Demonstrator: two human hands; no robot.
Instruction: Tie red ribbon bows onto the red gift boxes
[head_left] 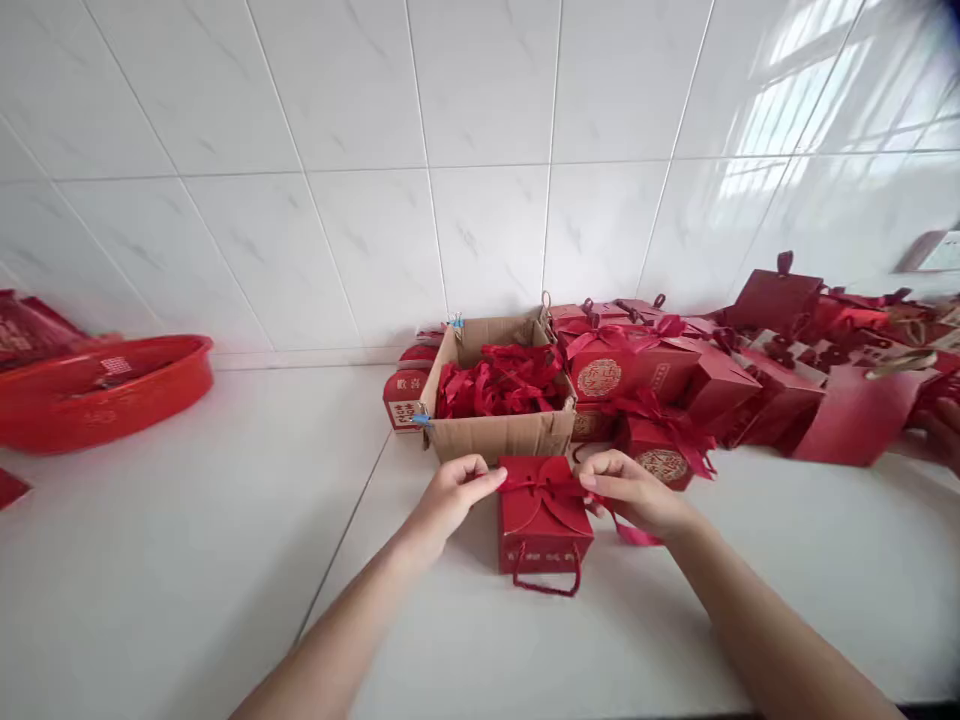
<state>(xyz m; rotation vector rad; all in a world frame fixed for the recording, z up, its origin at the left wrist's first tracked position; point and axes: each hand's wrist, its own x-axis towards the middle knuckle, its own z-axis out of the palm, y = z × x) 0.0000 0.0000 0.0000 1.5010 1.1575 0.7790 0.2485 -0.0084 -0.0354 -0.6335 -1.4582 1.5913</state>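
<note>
A red gift box (555, 548) with a rope handle on its near side stands on the white counter between my hands. Across its folded top runs a red ribbon (541, 487), looped or knotted at the middle. Thumb and fingers of my left hand (466, 492) pinch the ribbon at the box's left edge. On the other side my right hand (628, 492) pinches the ribbon too, and a loose tail hangs to the right onto the counter. How the knot is formed is too small to tell.
Behind the gift box, an open cardboard box (499, 437) holds many red ribbons. Red gift boxes (637, 370) crowd the right side along the tiled wall. A red plastic basin (112, 405) stands at left. Another person's hand (941, 425) shows at the right edge.
</note>
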